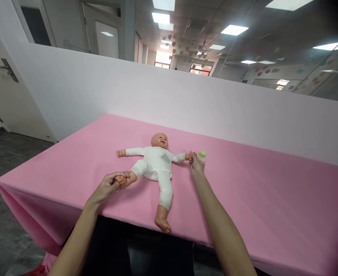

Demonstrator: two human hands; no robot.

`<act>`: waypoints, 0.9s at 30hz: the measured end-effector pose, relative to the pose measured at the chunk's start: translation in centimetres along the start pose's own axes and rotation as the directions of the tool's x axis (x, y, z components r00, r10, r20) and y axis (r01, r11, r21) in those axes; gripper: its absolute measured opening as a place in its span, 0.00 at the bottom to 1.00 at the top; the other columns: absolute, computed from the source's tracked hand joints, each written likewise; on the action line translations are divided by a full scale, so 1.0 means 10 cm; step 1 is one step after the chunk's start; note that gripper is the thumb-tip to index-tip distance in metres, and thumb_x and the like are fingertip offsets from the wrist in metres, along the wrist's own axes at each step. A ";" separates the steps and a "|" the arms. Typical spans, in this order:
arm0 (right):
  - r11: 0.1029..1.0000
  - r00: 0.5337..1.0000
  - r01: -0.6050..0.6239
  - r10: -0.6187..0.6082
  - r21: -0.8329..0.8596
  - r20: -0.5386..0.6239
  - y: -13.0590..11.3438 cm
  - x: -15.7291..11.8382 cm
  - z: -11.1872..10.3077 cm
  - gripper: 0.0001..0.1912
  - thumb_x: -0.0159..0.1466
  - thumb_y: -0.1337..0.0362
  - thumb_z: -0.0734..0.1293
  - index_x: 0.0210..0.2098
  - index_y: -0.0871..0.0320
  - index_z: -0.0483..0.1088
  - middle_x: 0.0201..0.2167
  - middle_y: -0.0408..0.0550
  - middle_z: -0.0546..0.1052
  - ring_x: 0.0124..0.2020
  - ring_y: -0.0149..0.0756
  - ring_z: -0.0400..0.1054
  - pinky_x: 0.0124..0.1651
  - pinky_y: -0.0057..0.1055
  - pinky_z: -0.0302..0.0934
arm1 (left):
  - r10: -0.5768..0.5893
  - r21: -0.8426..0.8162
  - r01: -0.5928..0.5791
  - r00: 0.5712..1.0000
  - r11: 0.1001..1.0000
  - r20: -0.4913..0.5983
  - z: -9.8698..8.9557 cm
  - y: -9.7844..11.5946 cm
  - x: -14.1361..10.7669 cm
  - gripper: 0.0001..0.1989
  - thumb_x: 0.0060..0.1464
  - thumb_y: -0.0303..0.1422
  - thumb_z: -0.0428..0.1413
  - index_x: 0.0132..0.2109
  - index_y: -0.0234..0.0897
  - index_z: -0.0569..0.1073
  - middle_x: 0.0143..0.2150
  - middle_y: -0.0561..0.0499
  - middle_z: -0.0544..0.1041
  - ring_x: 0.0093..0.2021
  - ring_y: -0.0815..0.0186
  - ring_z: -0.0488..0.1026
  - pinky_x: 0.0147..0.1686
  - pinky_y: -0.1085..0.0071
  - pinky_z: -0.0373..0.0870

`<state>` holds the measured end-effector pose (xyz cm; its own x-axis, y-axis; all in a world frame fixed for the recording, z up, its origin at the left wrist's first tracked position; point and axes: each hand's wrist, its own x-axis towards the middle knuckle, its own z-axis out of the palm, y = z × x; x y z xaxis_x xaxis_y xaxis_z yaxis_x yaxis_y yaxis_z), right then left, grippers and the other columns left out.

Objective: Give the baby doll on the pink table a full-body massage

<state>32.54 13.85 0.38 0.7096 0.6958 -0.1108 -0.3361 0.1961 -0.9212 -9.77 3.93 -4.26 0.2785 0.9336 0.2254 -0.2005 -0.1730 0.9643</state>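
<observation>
A baby doll (158, 159) with a white cloth body lies on its back on a pink-covered table (257, 199), arms spread and head toward the wall. My left hand (107, 186) is closed around the doll's foot on the left side. On the right, my right hand (196, 163) pinches the doll's hand at the end of its outstretched arm. Just behind my right hand stands a small container with a green top (202, 154), its lower part mostly hidden by the hand. The doll's other leg points toward me, its bare foot near the table's front edge.
A low white partition wall (200, 103) runs along the table's far side, with glass above it. A door with a metal handle (6, 69) is at the far left. The pink cloth hangs over the front and left edges.
</observation>
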 end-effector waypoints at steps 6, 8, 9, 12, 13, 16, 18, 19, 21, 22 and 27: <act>0.997 0.990 -0.081 0.079 -0.012 -0.119 0.18 -0.03 -0.27 0.15 0.54 0.69 0.80 0.28 0.61 0.69 0.22 0.39 0.70 0.20 0.23 0.61 0.22 0.20 0.61 | -0.090 0.001 0.090 0.996 0.996 0.006 -0.03 -0.09 -0.40 0.26 0.53 0.51 0.68 0.51 0.37 0.82 0.58 0.36 0.78 0.62 0.45 0.71 0.57 0.58 0.71; 0.997 0.990 -0.075 0.075 0.000 -0.120 0.18 -0.04 -0.27 0.14 0.56 0.68 0.79 0.28 0.60 0.69 0.22 0.40 0.71 0.21 0.23 0.61 0.22 0.20 0.61 | -0.083 0.000 0.083 0.997 0.997 -0.005 -0.05 -0.09 -0.41 0.26 0.53 0.51 0.68 0.50 0.38 0.82 0.58 0.37 0.78 0.62 0.45 0.71 0.59 0.57 0.70; 0.998 0.991 -0.066 0.067 0.012 -0.117 0.17 -0.05 -0.25 0.13 0.56 0.68 0.79 0.28 0.60 0.70 0.24 0.41 0.72 0.21 0.23 0.62 0.22 0.20 0.62 | -0.065 0.000 0.065 0.998 0.998 -0.020 -0.05 -0.08 -0.38 0.26 0.52 0.52 0.69 0.49 0.38 0.83 0.57 0.37 0.78 0.61 0.45 0.71 0.59 0.57 0.70; 0.999 0.999 -0.002 0.004 0.039 -0.046 0.07 -0.08 -0.10 0.14 0.55 0.66 0.80 0.29 0.60 0.71 0.27 0.41 0.73 0.24 0.22 0.63 0.25 0.20 0.63 | 0.000 0.013 0.001 0.999 1.000 -0.046 -0.02 0.02 -0.18 0.27 0.50 0.54 0.69 0.47 0.38 0.82 0.54 0.37 0.79 0.59 0.46 0.72 0.56 0.58 0.71; 0.999 0.999 0.034 -0.034 0.035 0.004 0.02 -0.10 -0.03 0.15 0.53 0.64 0.81 0.29 0.61 0.71 0.27 0.41 0.73 0.24 0.22 0.63 0.26 0.20 0.62 | 0.015 0.018 -0.014 0.999 1.000 -0.035 0.02 0.07 -0.07 0.26 0.50 0.54 0.69 0.47 0.37 0.82 0.53 0.37 0.78 0.57 0.47 0.73 0.54 0.59 0.72; 0.981 0.964 0.191 -0.182 -0.029 0.192 -0.09 -0.23 0.24 0.21 0.49 0.54 0.82 0.26 0.62 0.72 0.25 0.42 0.72 0.24 0.23 0.61 0.26 0.23 0.60 | 0.066 0.008 -0.067 0.995 0.998 0.071 0.20 0.19 0.30 0.22 0.56 0.52 0.66 0.38 0.35 0.79 0.41 0.41 0.77 0.47 0.54 0.73 0.45 0.65 0.71; 0.954 0.923 0.282 -0.241 -0.100 0.301 -0.12 -0.35 0.43 0.25 0.49 0.49 0.81 0.24 0.62 0.71 0.22 0.43 0.71 0.24 0.25 0.60 0.26 0.24 0.59 | 0.111 -0.018 -0.109 0.981 0.994 0.159 0.35 0.23 0.55 0.23 0.61 0.52 0.63 0.34 0.34 0.77 0.31 0.48 0.70 0.36 0.62 0.68 0.40 0.67 0.67; 0.939 0.901 0.316 -0.252 -0.137 0.353 -0.11 -0.42 0.51 0.26 0.49 0.46 0.81 0.23 0.62 0.70 0.22 0.43 0.70 0.24 0.26 0.61 0.26 0.25 0.58 | 0.117 -0.035 -0.112 0.974 0.993 0.194 0.42 0.23 0.66 0.23 0.61 0.52 0.62 0.37 0.33 0.78 0.29 0.50 0.68 0.32 0.66 0.64 0.36 0.68 0.65; 0.910 0.860 0.360 -0.238 -0.207 0.451 -0.06 -0.53 0.64 0.28 0.49 0.43 0.80 0.21 0.61 0.68 0.20 0.43 0.69 0.24 0.27 0.61 0.26 0.26 0.57 | 0.105 -0.063 -0.092 0.963 0.994 0.250 0.54 0.19 0.86 0.24 0.60 0.52 0.63 0.46 0.33 0.79 0.30 0.52 0.66 0.28 0.70 0.57 0.32 0.71 0.59; 0.896 0.839 0.377 -0.222 -0.237 0.497 -0.02 -0.57 0.69 0.29 0.49 0.42 0.79 0.21 0.61 0.67 0.20 0.43 0.69 0.23 0.28 0.62 0.26 0.26 0.56 | 0.092 -0.065 -0.077 0.958 0.995 0.272 0.58 0.15 0.93 0.25 0.60 0.51 0.63 0.50 0.32 0.79 0.31 0.52 0.66 0.28 0.70 0.56 0.31 0.71 0.57; 0.868 0.789 0.377 -0.118 -0.323 0.604 0.16 -0.64 0.78 0.31 0.50 0.39 0.77 0.20 0.60 0.65 0.19 0.43 0.69 0.22 0.27 0.60 0.24 0.25 0.53 | 0.040 -0.029 -0.032 0.931 0.999 0.363 0.66 -0.11 1.16 0.26 0.58 0.50 0.66 0.51 0.31 0.78 0.30 0.54 0.63 0.29 0.70 0.55 0.30 0.72 0.52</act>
<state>22.61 15.14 2.55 0.2255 0.9426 0.2465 0.1764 0.2093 -0.9618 -0.16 12.93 -1.76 0.5923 0.7482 0.2989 -0.2362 -0.1935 0.9522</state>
